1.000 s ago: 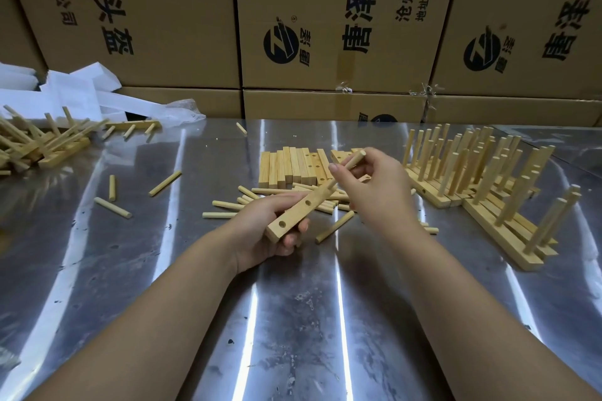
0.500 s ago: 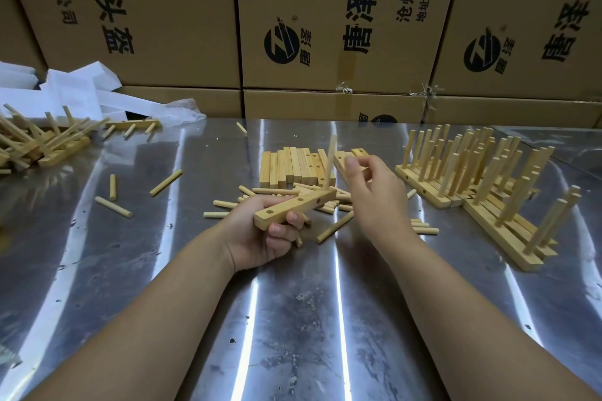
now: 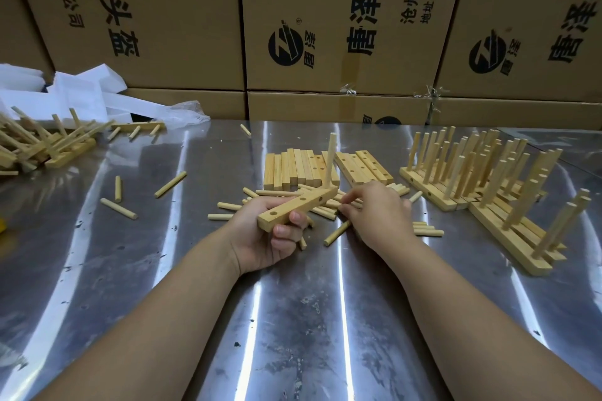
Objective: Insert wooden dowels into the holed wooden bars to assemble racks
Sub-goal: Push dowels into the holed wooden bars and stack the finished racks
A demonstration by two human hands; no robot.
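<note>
Centrally in the frame, the left grip (image 3: pixel 260 231) clasps a holed bar (image 3: pixel 293 209) above the counter (image 3: pixel 293 319), one dowel (image 3: pixel 329 161) upright at its far end. The right grip (image 3: pixel 378 212) rests among loose dowels (image 3: pixel 426 232), hold unclear. Tilting the bar could tip that dowel out if it sits shallow.

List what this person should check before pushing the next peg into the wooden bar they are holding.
1. Bar held securely: ok. The left hand grips the bar off the table.
2. First dowel in place: ok. It stands upright at the bar's far end.
3. Empty holes left to fill: ok. Some show along the bar.
4. Loose dowels within reach: ok. They lie on the table around both hands.
5. Next dowel actually picked up: cannot tell. The right hand is down on the pile, its fingertips hidden among the dowels.
</note>
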